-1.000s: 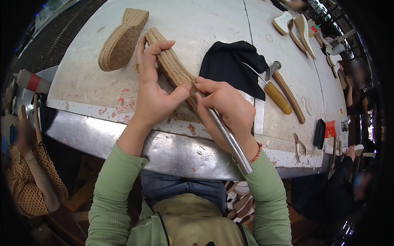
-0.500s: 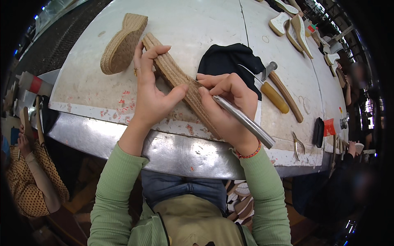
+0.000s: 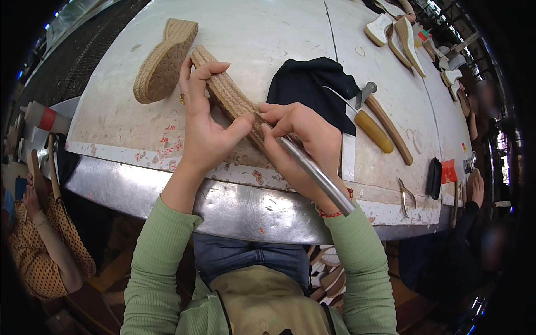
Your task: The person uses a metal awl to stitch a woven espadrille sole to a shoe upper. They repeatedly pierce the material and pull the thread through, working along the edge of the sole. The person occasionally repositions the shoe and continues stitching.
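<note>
My left hand (image 3: 206, 131) is closed round a wedge shoe sole (image 3: 223, 89) with braided rope sides, its fingers over the far part and its thumb pressing the rope. The sole slants from far left toward me, and its near end is hidden behind my right hand (image 3: 310, 137). That hand grips a silver metal tool (image 3: 315, 174) like a pen, with fingertips against the rope braid close to my left thumb. The tool's tip is hidden by my fingers. A second rope-sided wedge sole (image 3: 163, 70) lies on the table, left of my left hand.
Right of my hands lie a black cloth (image 3: 307, 84), a curved awl (image 3: 371, 131) with a yellow handle, a hammer (image 3: 391, 128), pliers (image 3: 405, 198) and a black case (image 3: 434, 178). More soles (image 3: 399, 42) are far right. Other people's hands (image 3: 30, 198) show at both sides.
My right hand has shifted slightly left along the sole, and the silver tool's handle has swung left and nearer my wrist. My left hand keeps its hold on the sole.
</note>
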The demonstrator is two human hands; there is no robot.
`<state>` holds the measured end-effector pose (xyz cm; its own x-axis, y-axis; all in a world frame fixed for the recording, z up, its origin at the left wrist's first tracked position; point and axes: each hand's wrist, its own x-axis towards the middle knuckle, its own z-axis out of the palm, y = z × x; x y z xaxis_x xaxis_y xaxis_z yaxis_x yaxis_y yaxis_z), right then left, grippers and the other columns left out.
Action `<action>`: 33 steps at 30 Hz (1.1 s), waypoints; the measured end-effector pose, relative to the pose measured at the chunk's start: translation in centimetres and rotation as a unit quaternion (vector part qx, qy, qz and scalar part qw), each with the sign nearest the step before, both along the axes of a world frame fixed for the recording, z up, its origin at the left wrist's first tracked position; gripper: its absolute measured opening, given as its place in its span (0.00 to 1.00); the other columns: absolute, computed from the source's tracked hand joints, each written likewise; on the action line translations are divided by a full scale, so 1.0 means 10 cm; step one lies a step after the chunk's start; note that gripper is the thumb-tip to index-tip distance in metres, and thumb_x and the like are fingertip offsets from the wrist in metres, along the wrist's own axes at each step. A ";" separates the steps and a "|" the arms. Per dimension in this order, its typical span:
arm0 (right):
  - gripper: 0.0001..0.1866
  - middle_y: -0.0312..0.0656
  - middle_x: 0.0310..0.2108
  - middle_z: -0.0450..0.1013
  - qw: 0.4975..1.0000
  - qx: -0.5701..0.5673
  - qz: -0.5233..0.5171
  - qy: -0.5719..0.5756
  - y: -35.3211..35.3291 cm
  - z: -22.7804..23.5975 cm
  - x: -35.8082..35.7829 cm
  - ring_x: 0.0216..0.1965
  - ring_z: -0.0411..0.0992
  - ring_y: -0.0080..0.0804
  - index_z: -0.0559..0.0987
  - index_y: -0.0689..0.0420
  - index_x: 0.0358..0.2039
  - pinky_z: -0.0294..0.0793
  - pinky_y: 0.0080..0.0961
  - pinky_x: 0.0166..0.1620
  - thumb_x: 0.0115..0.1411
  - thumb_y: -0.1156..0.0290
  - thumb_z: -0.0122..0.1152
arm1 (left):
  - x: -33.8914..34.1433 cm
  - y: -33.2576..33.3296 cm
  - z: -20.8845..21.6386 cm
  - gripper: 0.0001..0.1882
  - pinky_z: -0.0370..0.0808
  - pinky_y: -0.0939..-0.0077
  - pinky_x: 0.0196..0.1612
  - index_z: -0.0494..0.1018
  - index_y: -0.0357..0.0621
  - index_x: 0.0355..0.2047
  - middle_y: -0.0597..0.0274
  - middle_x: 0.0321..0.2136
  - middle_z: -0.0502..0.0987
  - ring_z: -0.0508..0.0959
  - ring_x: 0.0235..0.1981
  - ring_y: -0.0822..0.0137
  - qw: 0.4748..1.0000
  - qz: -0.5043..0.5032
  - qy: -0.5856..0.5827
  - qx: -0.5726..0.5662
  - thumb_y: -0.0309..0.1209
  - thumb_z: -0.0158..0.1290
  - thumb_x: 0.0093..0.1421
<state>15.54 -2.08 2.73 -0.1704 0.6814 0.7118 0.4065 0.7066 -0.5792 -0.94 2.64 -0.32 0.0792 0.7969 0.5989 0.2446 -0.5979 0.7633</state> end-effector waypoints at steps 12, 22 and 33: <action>0.10 0.47 0.27 0.76 0.998 0.010 -0.047 -0.028 0.00 -0.01 -0.05 0.31 0.79 0.31 0.71 0.62 0.23 0.75 0.19 0.31 0.50 0.84 0.65 | -0.03 0.02 0.06 0.30 0.53 0.56 0.62 0.64 0.44 0.48 0.49 0.51 0.62 0.43 0.66 0.48 1.000 -0.001 0.023 -0.003 0.29 0.58 0.43; 0.10 0.39 0.18 0.71 0.985 -0.097 -0.017 0.143 0.15 -0.02 -0.03 0.22 0.73 0.20 0.66 0.61 0.22 0.70 0.17 0.24 0.48 0.82 0.61 | 0.01 0.04 0.05 0.29 0.53 0.56 0.61 0.64 0.44 0.47 0.49 0.50 0.62 0.45 0.65 0.49 0.999 0.021 0.028 0.016 0.28 0.58 0.42; 0.11 0.41 0.26 0.74 0.976 -0.172 0.011 0.135 0.05 0.03 0.00 0.39 0.79 0.31 0.67 0.61 0.23 0.77 0.21 0.41 0.52 0.86 0.61 | -0.01 0.04 0.04 0.29 0.48 0.57 0.64 0.63 0.42 0.49 0.52 0.52 0.61 0.42 0.67 0.50 1.000 -0.006 0.006 0.007 0.29 0.56 0.45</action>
<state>15.49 -1.54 3.02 -0.0248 0.8861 0.4629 0.1931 0.4585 -0.8674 -1.06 3.00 0.09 0.0964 0.7871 0.6092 0.2460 -0.6119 0.7517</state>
